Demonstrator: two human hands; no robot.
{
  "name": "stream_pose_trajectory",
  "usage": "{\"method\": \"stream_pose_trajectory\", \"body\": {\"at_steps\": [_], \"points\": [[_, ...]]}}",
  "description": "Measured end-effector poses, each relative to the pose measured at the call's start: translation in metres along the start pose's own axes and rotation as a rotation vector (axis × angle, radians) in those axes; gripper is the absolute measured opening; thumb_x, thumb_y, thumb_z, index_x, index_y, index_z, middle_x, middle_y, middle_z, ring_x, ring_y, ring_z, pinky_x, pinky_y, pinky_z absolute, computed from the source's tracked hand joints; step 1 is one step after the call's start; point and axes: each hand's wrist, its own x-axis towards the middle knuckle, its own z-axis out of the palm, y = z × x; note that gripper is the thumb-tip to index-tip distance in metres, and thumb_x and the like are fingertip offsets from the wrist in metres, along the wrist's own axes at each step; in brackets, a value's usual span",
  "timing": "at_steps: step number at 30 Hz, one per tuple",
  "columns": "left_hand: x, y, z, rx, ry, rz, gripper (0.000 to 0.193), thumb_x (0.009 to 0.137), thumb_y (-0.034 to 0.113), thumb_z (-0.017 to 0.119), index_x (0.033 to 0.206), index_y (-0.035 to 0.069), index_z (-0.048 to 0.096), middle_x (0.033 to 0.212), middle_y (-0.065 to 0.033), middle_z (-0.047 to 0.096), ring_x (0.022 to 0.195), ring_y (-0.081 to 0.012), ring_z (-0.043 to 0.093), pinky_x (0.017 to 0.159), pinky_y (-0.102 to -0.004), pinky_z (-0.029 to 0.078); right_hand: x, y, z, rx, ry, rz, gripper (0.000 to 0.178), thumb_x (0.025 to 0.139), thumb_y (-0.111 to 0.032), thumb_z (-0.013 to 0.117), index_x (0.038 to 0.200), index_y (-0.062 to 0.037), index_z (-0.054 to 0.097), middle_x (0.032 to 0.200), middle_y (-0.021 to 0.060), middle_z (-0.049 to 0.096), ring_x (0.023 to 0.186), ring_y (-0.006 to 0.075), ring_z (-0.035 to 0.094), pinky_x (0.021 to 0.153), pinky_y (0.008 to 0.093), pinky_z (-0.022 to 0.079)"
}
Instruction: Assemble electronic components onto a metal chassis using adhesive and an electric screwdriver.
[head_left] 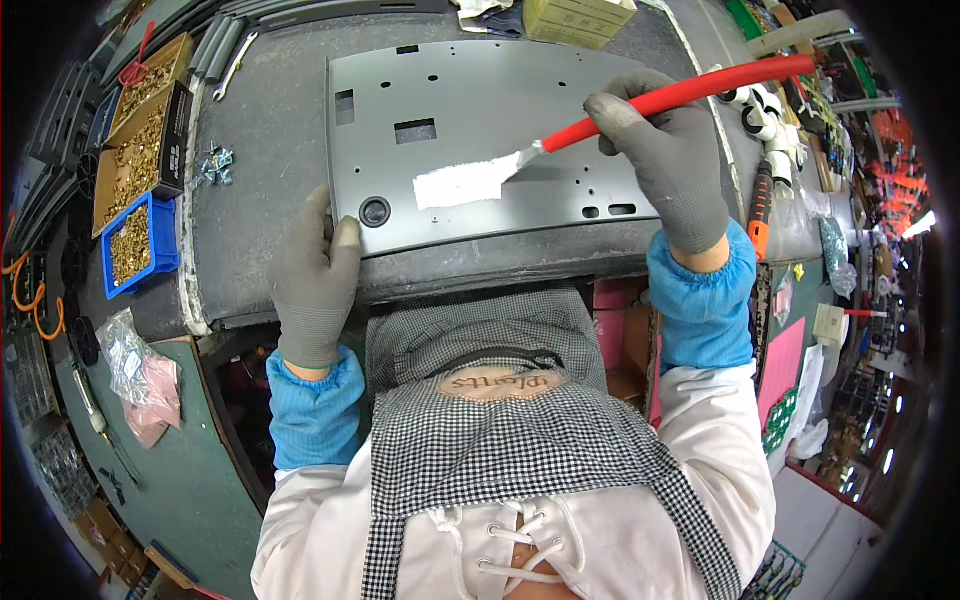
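Observation:
A flat grey metal panel point(480, 110) with cut-outs and small holes lies on the dark work table in front of me. My left hand point(318, 270), in a grey glove, grips its near left corner, next to a round black ring point(375, 212). In my gloved right hand point(668, 150), above the panel's right part, is a long red-handled brush point(670, 98). The whitish tip of the brush touches the right end of a ragged white rectangular patch point(455, 186) on the panel. Whether that patch is a coating or a sheet I cannot tell.
Boxes of brass-coloured fittings point(140, 150) and a blue bin point(150, 235) stand at the left. Loose screws point(216, 165) and a wrench point(236, 66) lie beside the panel. A yellow carton point(578, 18) is at the back; an orange-handled tool point(761, 212) lies at the right.

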Motion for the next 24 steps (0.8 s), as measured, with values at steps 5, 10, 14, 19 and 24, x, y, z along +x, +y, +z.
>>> {"method": "stream_pose_trajectory", "body": {"at_steps": [5,10,14,19,24], "points": [[0.002,-0.003,0.004,-0.014,0.017,0.013,0.042,0.093,0.015,0.062,0.131,-0.001,0.061,0.101,-0.0196,0.07,0.089,-0.0276,0.069,0.08,-0.038,0.054,-0.009,-0.026,0.027,0.139,-0.143,-0.077,0.023,0.088,-0.022,0.07,0.094,-0.0004,0.071,0.075,0.0055,0.065,0.069,0.0109,0.06,0.064,0.0263,0.048],[-0.001,-0.014,0.005,-0.013,0.095,0.131,0.043,0.091,0.018,0.064,0.129,-0.002,0.062,0.105,-0.0243,0.07,0.094,-0.0369,0.069,0.083,-0.0437,0.053,-0.01,-0.006,0.021,-0.042,-0.227,-0.042,0.023,0.088,-0.023,0.07,0.093,-0.0012,0.07,0.075,0.007,0.066,0.068,0.0118,0.062,0.061,0.0286,0.048],[-0.005,-0.003,-0.002,-0.043,0.065,0.092,0.042,0.091,0.016,0.063,0.129,-0.002,0.062,0.104,-0.0236,0.069,0.093,-0.0351,0.069,0.082,-0.0421,0.053,-0.025,-0.004,-0.027,-0.015,-0.041,0.037,0.021,0.086,-0.022,0.073,0.093,-0.0028,0.071,0.078,0.0062,0.068,0.072,0.0132,0.064,0.065,0.0293,0.05],[0.0,0.006,-0.005,-0.056,0.01,0.059,0.042,0.091,0.014,0.061,0.13,-0.002,0.061,0.104,-0.0236,0.07,0.093,-0.0345,0.07,0.083,-0.0408,0.053,0.013,-0.024,-0.13,0.079,0.173,-0.483,0.029,0.097,-0.014,0.064,0.122,-0.0004,0.063,0.096,0.0077,0.069,0.083,0.016,0.065,0.074,0.0298,0.053],[0.0,0.004,-0.005,-0.025,0.003,0.094,0.042,0.092,0.013,0.06,0.13,-0.005,0.061,0.114,-0.0272,0.068,0.104,-0.0366,0.069,0.089,-0.0418,0.053,0.105,-0.024,-0.191,-0.351,0.29,-0.289,0.033,0.093,-0.006,0.056,0.124,-0.0098,0.064,0.103,0.0045,0.07,0.088,0.0136,0.065,0.08,0.0298,0.055]]}}
